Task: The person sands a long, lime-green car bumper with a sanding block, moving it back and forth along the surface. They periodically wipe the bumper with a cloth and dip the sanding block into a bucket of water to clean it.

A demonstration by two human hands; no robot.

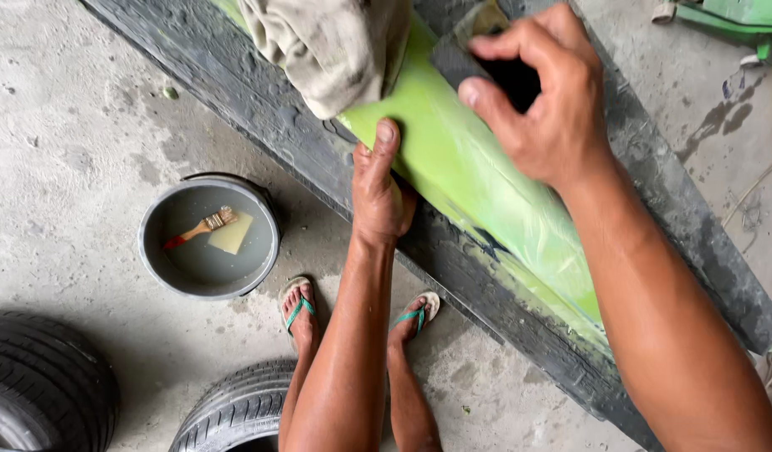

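Your right hand (545, 100) sits at the 1 o'clock position of the view, fingers curled and closed around a dark sanding block (478, 59), pressed flat against the bright green panel (478, 184). The panel runs diagonally from 12 o'clock down to 4 o'clock, framed on both long edges by dark grey, paint-scuffed trim (260, 100).

Your left hand (379, 188) lies at the centre, gripping the lower edge of the green panel; the thumb rests on the green face and the fingers wrap out of sight beneath the edge.

A crumpled beige cloth (327, 50) lies on the panel at 12 o'clock, just beside the sanding block.

At 9 o'clock, a grey bucket (156, 251) stands on the concrete floor (68, 151), containing cloudy water, a small brush (203, 226) and a pale yellow sheet (232, 234). Two black tyres (43, 385) lie at 7 o'clock. Your feet in green-strapped sandals (298, 310) stand at 6 o'clock
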